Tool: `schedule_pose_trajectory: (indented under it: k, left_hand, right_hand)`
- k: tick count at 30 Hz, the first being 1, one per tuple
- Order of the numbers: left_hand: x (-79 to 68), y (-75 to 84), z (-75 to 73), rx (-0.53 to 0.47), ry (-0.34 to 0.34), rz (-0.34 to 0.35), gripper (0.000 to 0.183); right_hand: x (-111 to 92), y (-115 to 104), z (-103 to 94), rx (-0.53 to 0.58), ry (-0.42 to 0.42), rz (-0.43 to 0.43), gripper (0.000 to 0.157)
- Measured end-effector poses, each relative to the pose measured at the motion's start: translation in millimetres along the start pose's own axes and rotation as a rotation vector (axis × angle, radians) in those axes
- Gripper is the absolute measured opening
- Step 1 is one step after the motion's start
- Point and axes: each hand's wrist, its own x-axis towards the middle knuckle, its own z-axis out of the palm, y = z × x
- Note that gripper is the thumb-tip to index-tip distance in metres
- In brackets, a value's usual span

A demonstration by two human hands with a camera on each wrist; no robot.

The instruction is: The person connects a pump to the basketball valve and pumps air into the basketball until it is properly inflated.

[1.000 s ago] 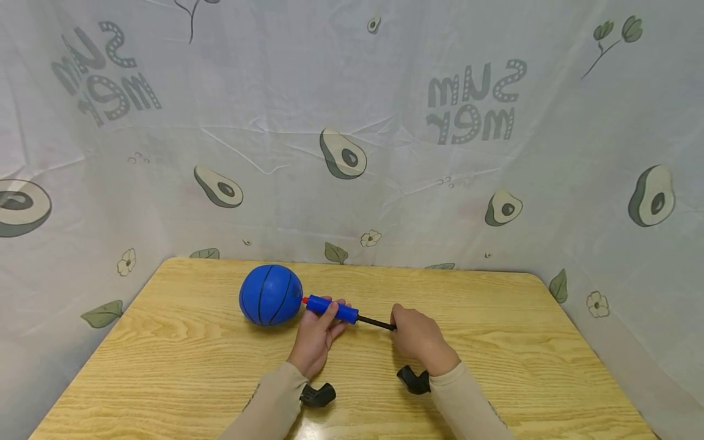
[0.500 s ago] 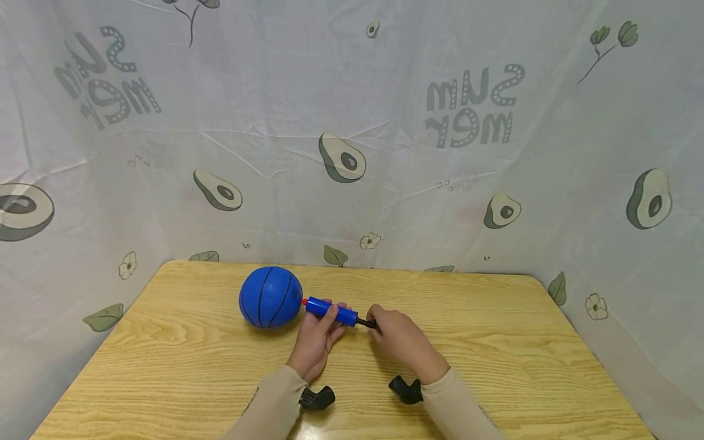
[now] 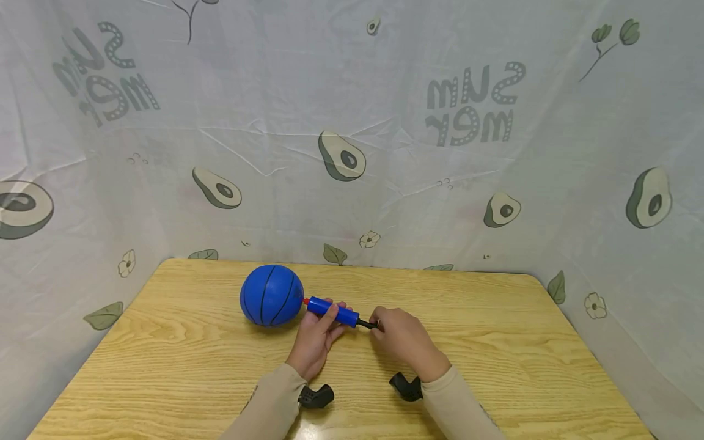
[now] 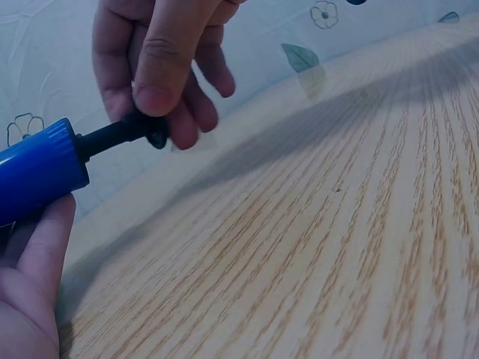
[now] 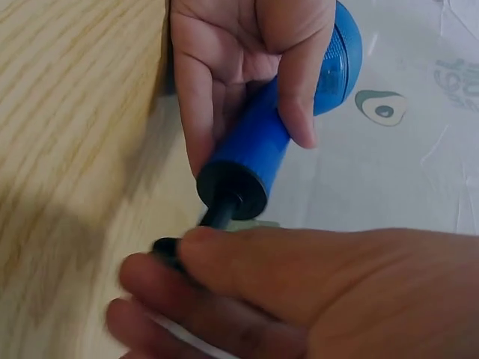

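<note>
Blue pump (image 3: 345,315) held two-handed

At left on the wooden table (image 3: 495,342), blue ball (image 3: 272,296); against its right side, red nozzle (image 3: 306,301). Next, barrel (image 3: 318,305) gripped in left hand (image 3: 313,342); then black handle (image 4: 156,133), pinched in right hand (image 3: 406,339).

The mirrored word "Summer" (image 3: 475,105), set in two lines, is printed on the backdrop cloth (image 3: 275,79) above the far right corner of the table (image 3: 209,366) and again beyond its far left corner; sleeve markings (image 3: 250,397) are illegible.
</note>
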Motion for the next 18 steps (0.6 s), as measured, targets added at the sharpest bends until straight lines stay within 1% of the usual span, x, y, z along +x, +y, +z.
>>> schedule_pose_trajectory:
  k: [4,8,14,18]
  left_hand:
    - [-0.4,-0.5,-0.4,0.003,0.008,0.008,0.052]
    - [-1.3,-1.0,-1.0,-0.004,0.012,0.012,0.050]
    - [-1.7,-1.0,-1.0,-0.015,0.013,0.017,0.047]
    - [-0.4,-0.4,-1.1,-0.027,0.007,0.025,0.049]
  right_hand:
    - [-3,2,-3.4,-0.026,-0.054,0.099,0.008]
    - [-8,4,-8.0,-0.027,-0.105,0.169,0.007]
    - [-11,12,-12.7,-0.019,-0.137,0.235,0.011]
    - [-11,15,-15.8,-0.002,-0.154,0.252,0.014]
